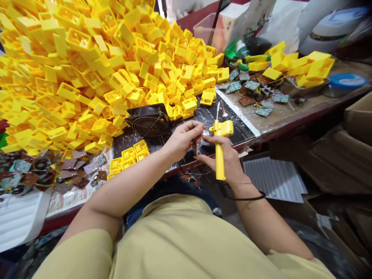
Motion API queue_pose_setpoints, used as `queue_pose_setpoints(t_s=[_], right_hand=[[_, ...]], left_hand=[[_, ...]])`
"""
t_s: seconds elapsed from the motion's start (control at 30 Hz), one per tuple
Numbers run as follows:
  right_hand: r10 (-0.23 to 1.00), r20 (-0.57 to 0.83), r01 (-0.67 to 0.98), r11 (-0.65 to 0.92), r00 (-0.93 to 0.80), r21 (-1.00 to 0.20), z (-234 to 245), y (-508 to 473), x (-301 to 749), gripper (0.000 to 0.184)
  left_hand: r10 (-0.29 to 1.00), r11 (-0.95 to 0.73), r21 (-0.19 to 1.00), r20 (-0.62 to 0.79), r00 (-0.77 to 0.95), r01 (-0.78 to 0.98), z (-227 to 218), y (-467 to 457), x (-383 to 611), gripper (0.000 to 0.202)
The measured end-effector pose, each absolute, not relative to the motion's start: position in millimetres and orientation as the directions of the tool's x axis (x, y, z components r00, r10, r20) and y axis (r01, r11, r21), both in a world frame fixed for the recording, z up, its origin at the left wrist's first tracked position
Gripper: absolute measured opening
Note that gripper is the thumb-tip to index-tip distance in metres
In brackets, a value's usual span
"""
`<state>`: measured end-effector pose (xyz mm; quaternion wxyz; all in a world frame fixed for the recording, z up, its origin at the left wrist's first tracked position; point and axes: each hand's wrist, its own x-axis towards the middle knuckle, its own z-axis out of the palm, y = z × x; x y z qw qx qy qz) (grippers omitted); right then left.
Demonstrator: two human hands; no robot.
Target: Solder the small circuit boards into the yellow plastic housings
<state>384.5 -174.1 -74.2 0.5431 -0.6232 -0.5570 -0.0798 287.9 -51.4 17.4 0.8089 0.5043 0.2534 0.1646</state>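
My right hand (231, 162) is wrapped round the handle of a yellow soldering gun (220, 161), its metal tip pointing away from me over the black mat (241, 130). Just to the left, my left hand (186, 137) is closed in a pinch. Between the fingertips of both hands is a small part that I cannot make out, mostly hidden by the fingers. Beyond the left wrist stands a black fan (149, 122) with a round wire guard. Several yellow plastic housings (128, 155) sit in rows beside my left forearm.
A large heap of yellow housings (95, 69) covers the left and back of the table. Small circuit boards with wires (252, 87) lie at right, more boards (69, 166) at left. A blue-lidded tub (347, 81) stands far right. Cardboard (319, 162) is below the table edge.
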Motion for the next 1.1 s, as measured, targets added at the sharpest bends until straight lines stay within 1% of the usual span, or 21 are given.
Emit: queue_pose_setpoints(t_s=[0.1,0.17,0.23,0.33,0.43,0.53,0.63,0.7,0.77,0.87,1.0,1.1], right_hand=[[0.603,0.703,0.790,0.187,0.377,-0.584,-77,-167,382,0.037],[0.603,0.699,0.791,0.176,0.383,-0.586,-77,-165,384,0.031],[0.620,0.692,0.795,0.175,0.369,-0.580,-76,-165,390,0.030],[0.687,0.670,0.806,0.208,0.282,-0.553,-75,-161,403,0.030],[0.751,0.640,0.802,0.279,0.160,-0.528,-75,-154,416,0.026],[0.770,0.628,0.792,0.313,0.112,-0.524,-67,-149,422,0.029],[0.722,0.664,0.791,0.285,0.194,-0.541,-53,-153,415,0.032],[0.654,0.701,0.783,0.263,0.286,-0.564,-46,-157,404,0.029],[0.592,0.728,0.786,0.241,0.347,-0.570,-41,-159,391,0.028],[0.556,0.752,0.817,0.207,0.354,-0.538,-38,-157,377,0.031],[0.535,0.775,0.845,0.190,0.337,-0.499,-38,-155,373,0.026],[0.531,0.773,0.838,0.195,0.347,-0.510,-40,-154,372,0.029]], left_hand=[[0.499,0.481,0.875,-0.226,0.837,-0.051,14,-51,289,0.018],[0.479,0.479,0.875,-0.198,0.855,-0.065,11,-49,288,0.020],[0.468,0.444,0.894,-0.174,0.867,-0.060,7,-45,285,0.029],[0.498,0.352,0.936,-0.164,0.852,-0.025,2,-35,275,0.050],[0.538,0.271,0.962,-0.171,0.825,0.023,-1,-28,264,0.057],[0.574,0.210,0.974,-0.192,0.796,0.084,-5,-24,254,0.052],[0.588,0.138,0.981,-0.189,0.786,0.133,-10,-24,249,0.042],[0.587,0.050,0.988,-0.146,0.797,0.143,-13,-24,249,0.037],[0.594,-0.066,0.989,-0.068,0.801,0.132,-17,-25,249,0.032],[0.600,-0.216,0.971,0.050,0.798,0.102,-22,-26,250,0.025],[0.590,-0.296,0.952,0.119,0.799,0.077,-25,-27,250,0.021],[0.586,-0.316,0.945,0.128,0.800,0.081,-26,-28,249,0.021]])
